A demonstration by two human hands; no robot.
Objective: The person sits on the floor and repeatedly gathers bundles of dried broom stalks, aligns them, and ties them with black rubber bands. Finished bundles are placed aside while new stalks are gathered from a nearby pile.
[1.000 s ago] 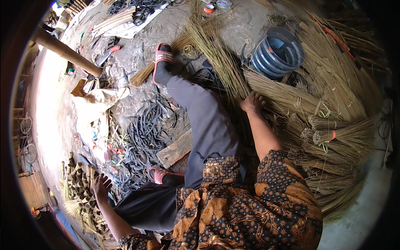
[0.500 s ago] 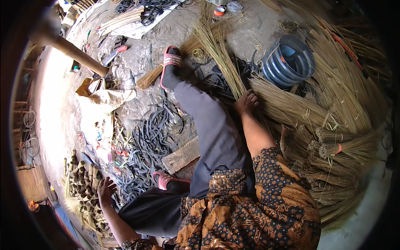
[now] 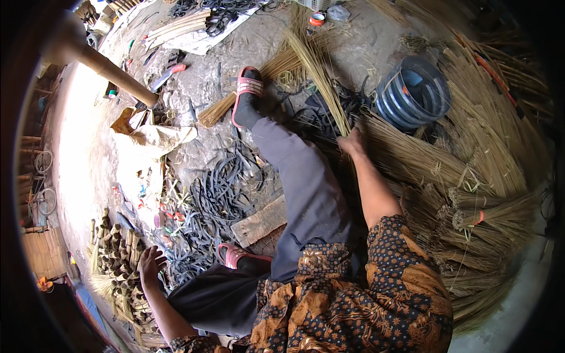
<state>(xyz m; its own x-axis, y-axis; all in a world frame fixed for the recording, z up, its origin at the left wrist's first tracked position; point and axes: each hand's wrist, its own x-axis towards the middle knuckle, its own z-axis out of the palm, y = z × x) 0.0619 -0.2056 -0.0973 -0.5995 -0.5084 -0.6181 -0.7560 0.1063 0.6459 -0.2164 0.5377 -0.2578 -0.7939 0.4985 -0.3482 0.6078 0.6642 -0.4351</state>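
My right hand [image 3: 353,143], at the end of my outstretched arm, is closed round the near end of a long thin bundle of straw-coloured stalks [image 3: 322,82]. The bundle slants away up and to the left, its far part lying over other stalks on the floor. Beside the hand, to the right, lies a thicker heap of dry stalks [image 3: 418,147]. My left hand [image 3: 152,266] holds nothing, its fingers apart. It hovers next to a stack of short bound stalk bundles [image 3: 120,259] with dark ends.
A dark ribbed bucket [image 3: 406,120] stands beyond the stalks at right. Black rubber-like strips [image 3: 220,188] lie tangled on the floor by a wooden block [image 3: 259,222]. A knife with a red handle [image 3: 176,69] and a wooden mallet [image 3: 118,76] are at upper left.
My right hand has turned and tightened round the stalk bundle, which has narrowed and shifted slightly. The view has moved a little. My left hand stays nearly where it was.
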